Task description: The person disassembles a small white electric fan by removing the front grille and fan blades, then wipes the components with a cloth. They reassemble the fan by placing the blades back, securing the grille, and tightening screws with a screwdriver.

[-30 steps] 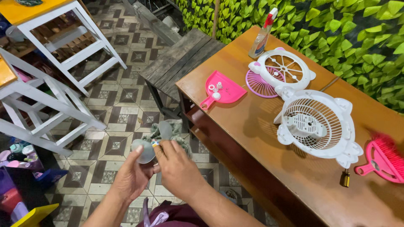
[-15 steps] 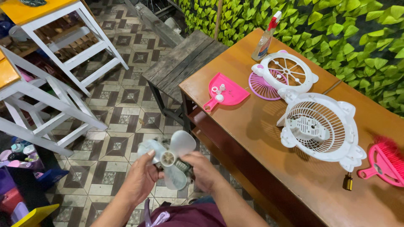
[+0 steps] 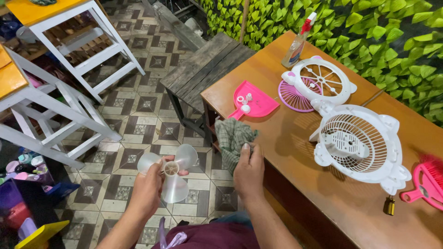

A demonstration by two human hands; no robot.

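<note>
head view, looking down over a tiled floor (image 3: 138,110) and a brown wooden worktop (image 3: 286,138). the left hand (image 3: 147,189) has its fingers (image 3: 162,162) clenched around the hub of a clear three-bladed fan propeller (image 3: 173,168), held up over the floor, well apart from the worktop. the right hand (image 3: 249,168) has its fingers grasping a green checked cloth (image 3: 233,136), bunched and hanging just at the near edge of the worktop; cloth and propeller are apart, with a gap between the two hands.

on the worktop a white fan housing (image 3: 357,145) lies with its grille facing up. beyond it rests a white front guard ring (image 3: 325,80), lying partly over a pink round grille (image 3: 295,97). a pink dustpan (image 3: 256,101) near the worktop's left edge holds a few small white parts (image 3: 244,101). a spray bottle (image 3: 299,41) with a red and white trigger stands at the far end by a leafy green wall (image 3: 369,27). a pink brush (image 3: 427,182) lies at the right edge, and a small yellow-handled tool (image 3: 390,206) lies near it. white stools (image 3: 69,101) stand on the floor to the left, and a dark wooden bench (image 3: 203,69) sits beside the worktop.
</note>
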